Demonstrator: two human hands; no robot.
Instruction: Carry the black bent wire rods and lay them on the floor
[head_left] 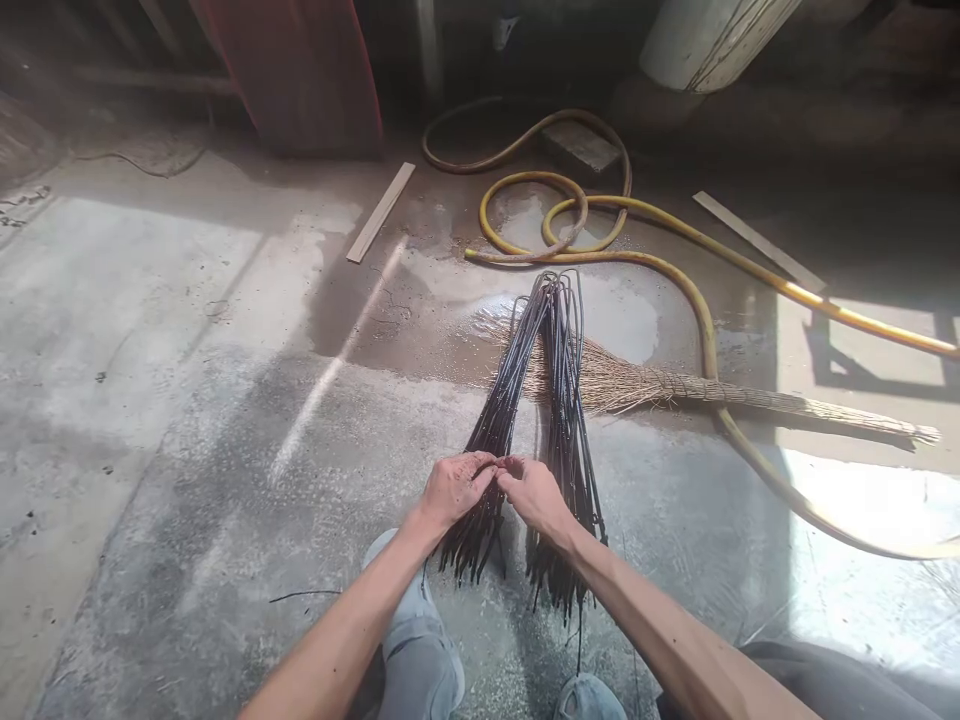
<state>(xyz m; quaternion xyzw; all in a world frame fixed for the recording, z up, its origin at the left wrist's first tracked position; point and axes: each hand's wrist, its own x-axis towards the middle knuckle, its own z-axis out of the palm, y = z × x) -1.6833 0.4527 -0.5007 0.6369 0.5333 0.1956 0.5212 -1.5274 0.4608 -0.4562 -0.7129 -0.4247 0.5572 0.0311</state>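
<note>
The left hand [456,487] and right hand [534,492] meet with fingertips pinched; whether either grip contains a strand cannot be told. Two bunches of dark wires [564,400] lie below the hands, looped ends at 12 to 1 o'clock, across the bristles of the broom [622,385]. Caution: uneven pulling may tangle the wires (their loose ends splay toward 6 o'clock). Snagged bristles could drag the broom, whose handle points to 3 o'clock.
</note>
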